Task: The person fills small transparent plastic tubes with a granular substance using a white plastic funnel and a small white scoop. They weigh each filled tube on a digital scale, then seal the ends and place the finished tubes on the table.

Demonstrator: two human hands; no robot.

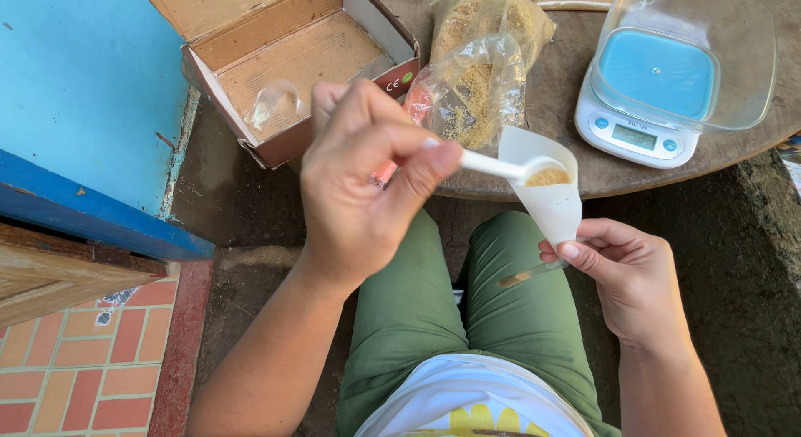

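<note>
Left hand (pixel 367 182) pinches white plastic spoon (pixel 509 167), bowl tipped over paper cone (pixel 546 191) mouth, frame centre-right, so yellow powder falls inside. Right hand (pixel 626 274) grips cone's tip plus thin glass tube (pixel 534 272) beneath, steadying funnel upright. Seed bags (pixel 480 78), scale (pixel 651 95) on table behind.

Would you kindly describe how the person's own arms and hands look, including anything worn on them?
Both forearms are bare to the edge of the picture, with no sleeves in view. The left hand and the right hand wear no gloves, and no watch or bracelet shows. The fingernails are short and unpainted. Whether there is a ring I cannot tell.
</note>
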